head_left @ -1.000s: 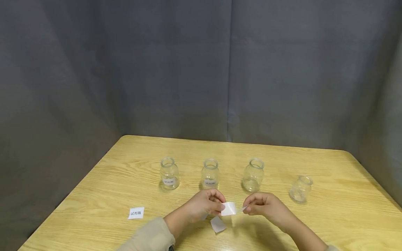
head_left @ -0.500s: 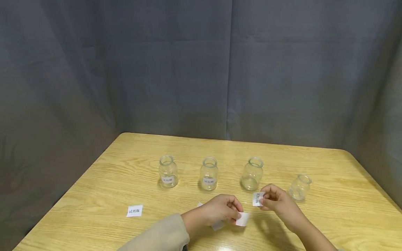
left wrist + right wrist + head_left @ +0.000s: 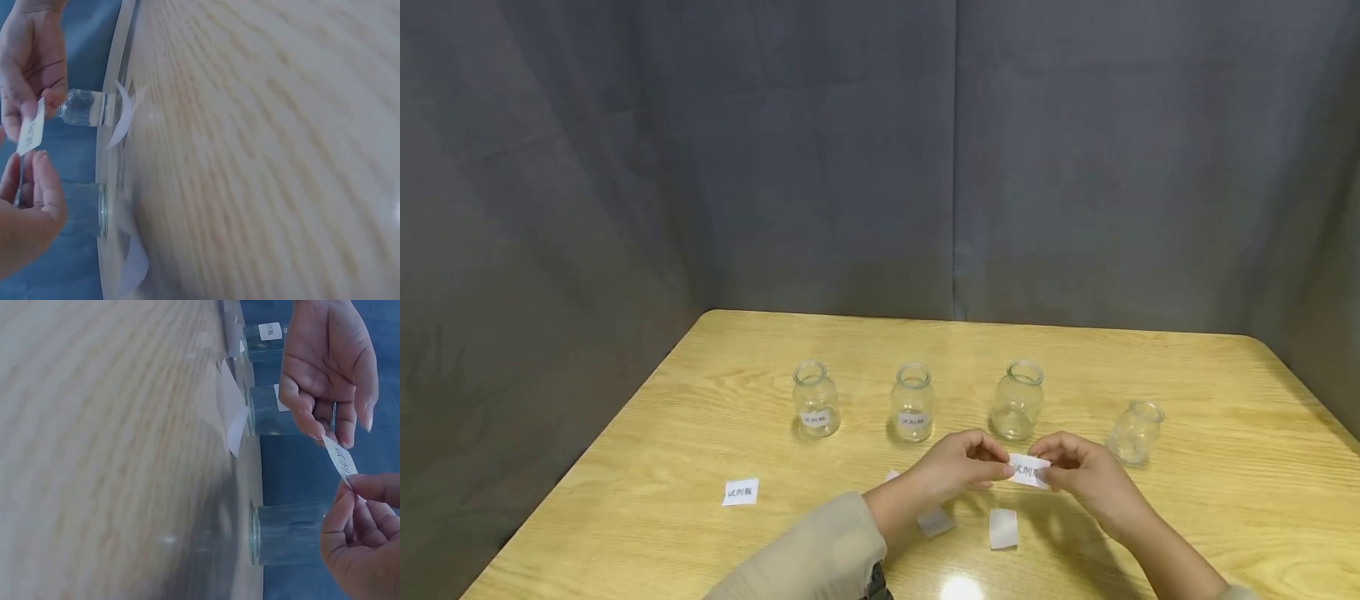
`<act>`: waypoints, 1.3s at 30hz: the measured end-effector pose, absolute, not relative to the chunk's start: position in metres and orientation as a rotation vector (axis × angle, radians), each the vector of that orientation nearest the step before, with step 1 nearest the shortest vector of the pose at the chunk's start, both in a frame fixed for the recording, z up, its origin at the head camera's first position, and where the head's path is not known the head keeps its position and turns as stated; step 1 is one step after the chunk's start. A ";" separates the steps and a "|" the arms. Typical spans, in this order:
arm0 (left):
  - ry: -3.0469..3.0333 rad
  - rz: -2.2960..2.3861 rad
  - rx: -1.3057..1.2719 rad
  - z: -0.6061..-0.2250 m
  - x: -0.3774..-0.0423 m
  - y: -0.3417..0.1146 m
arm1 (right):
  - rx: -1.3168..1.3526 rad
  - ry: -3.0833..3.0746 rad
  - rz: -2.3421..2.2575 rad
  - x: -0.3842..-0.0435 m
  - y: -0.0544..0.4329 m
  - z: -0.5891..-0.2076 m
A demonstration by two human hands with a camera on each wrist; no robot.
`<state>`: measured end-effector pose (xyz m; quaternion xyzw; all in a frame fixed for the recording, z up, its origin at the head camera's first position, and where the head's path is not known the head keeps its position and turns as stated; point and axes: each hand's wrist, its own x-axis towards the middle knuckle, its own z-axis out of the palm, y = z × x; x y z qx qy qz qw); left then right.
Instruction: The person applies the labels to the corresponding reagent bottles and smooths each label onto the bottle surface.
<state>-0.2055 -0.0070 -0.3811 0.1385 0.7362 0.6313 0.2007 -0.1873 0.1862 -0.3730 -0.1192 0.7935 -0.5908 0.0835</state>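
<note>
A white printed label (image 3: 1027,471) is stretched between both hands, its lettering facing up. My left hand (image 3: 964,463) holds its left edge by the fingertips. At the opposite edge, the thumb and index finger of my right hand (image 3: 1092,482) pinch it. The right wrist view shows the label (image 3: 339,457) tilted between the two hands, above the table. Just behind the hands stands a glass jar (image 3: 1017,402) with no label visible on it. Two more jars, a middle one (image 3: 913,404) and a left one (image 3: 816,400), carry the same printed label.
A smaller-looking glass jar (image 3: 1136,432) stands at the right. One printed label (image 3: 741,492) lies at the left of the wooden table (image 3: 647,450). Blank white paper pieces lie near the hands, one piece (image 3: 1003,529) in front and another (image 3: 935,522) by the left forearm.
The label came away from its white backing into my right hand. My left hand let the backing go onto the table, then moved right and took the label's left edge.
</note>
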 end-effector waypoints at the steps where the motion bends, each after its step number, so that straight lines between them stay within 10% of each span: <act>1: 2.054 1.778 0.390 -0.381 -0.206 -0.005 | -0.356 2.379 -1.765 -0.188 0.186 -0.372; 39: 2.496 1.865 0.050 -0.395 -0.242 0.038 | 0.004 2.518 -1.813 -0.228 0.181 -0.382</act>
